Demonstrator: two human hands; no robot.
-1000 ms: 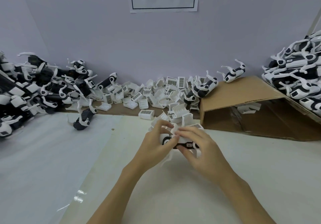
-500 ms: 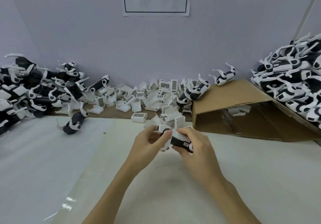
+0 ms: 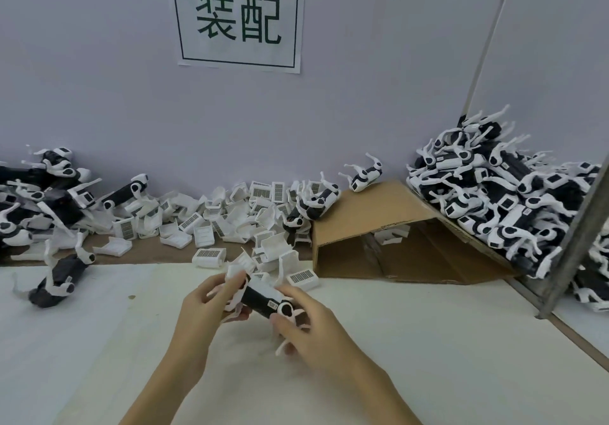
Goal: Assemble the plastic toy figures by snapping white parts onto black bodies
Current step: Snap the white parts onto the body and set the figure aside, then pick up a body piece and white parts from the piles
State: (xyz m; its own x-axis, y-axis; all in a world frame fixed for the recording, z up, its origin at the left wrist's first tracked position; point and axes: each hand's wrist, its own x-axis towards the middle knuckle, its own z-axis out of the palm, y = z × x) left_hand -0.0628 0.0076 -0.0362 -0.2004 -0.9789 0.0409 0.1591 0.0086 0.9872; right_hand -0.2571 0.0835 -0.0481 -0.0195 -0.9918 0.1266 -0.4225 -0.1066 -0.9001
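A heap of black toy bodies (image 3: 39, 200) lies at the surface's (image 3: 428, 342) far left edge. White parts (image 3: 230, 213) spread along the far edge. Near the middle, the left hand (image 3: 206, 306) and right hand (image 3: 306, 322) both grip one black toy figure (image 3: 263, 297) above the surface. A cardboard box (image 3: 379, 207) and finished figures (image 3: 501, 187) fill the far right corner.

Black body (image 3: 262, 299) with white joints, tilted, held above the table between both hands (legs partly hidden); loose white parts (image 3: 211, 217) heaped along the far wall
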